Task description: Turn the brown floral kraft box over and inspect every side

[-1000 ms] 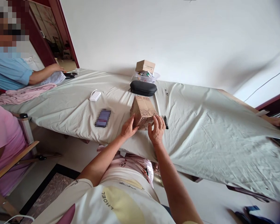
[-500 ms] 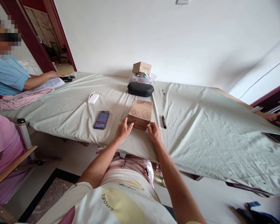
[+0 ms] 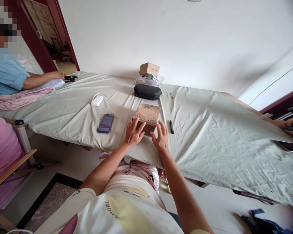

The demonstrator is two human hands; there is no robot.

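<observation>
A brown cardboard box (image 3: 147,113) with dark line drawings on its top and sides sits on the cloth-covered table in front of me. My left hand (image 3: 134,132) is at the box's near left corner, fingers spread over its front edge. At the near right corner is my right hand (image 3: 160,135), its fingers apart and pointing up along the side. Whether the fingertips press on the cardboard I cannot tell. Just right of my right hand lies a black marker (image 3: 171,126). Part of the box's front face is hidden behind my hands.
Behind the box stand a black zip case (image 3: 147,92) and a clear basket (image 3: 162,79) topped by a small carton (image 3: 149,69). Leftward lie a phone (image 3: 105,123) and a white power bank (image 3: 97,99). A person in blue (image 3: 7,74) sits at the far left.
My fingers have moved from the box's lower near corners, opened out and risen toward its top edge. The box stays in about the same place.
</observation>
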